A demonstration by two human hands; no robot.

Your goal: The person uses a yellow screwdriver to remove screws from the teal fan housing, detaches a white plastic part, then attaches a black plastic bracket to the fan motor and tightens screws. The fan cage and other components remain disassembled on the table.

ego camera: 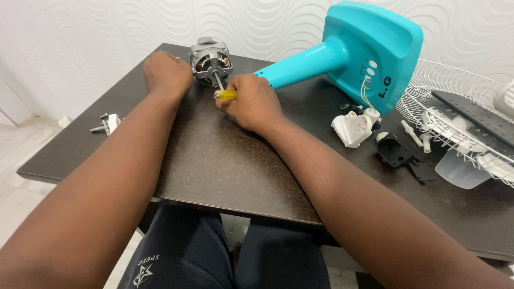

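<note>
- Yellow-handled screwdriver (225, 94) sits in the right hand (251, 101), fingers wrapped tight round it, tip aimed at the motor (210, 61) at 12 o'clock on the dark table (225, 160).
- Left hand (167, 72) rests closed against the motor's side, bracing it; whether it grips anything I cannot tell.
- Step in hand looks like working a screw on the motor; it calls for a steady brace and straight pressure.
- Turquoise fan base (369, 48) lies at 1 o'clock, its neck crowding the right hand.
- White plastic part (352, 128) and wire grille (455, 112) lie at 3 o'clock.
</note>
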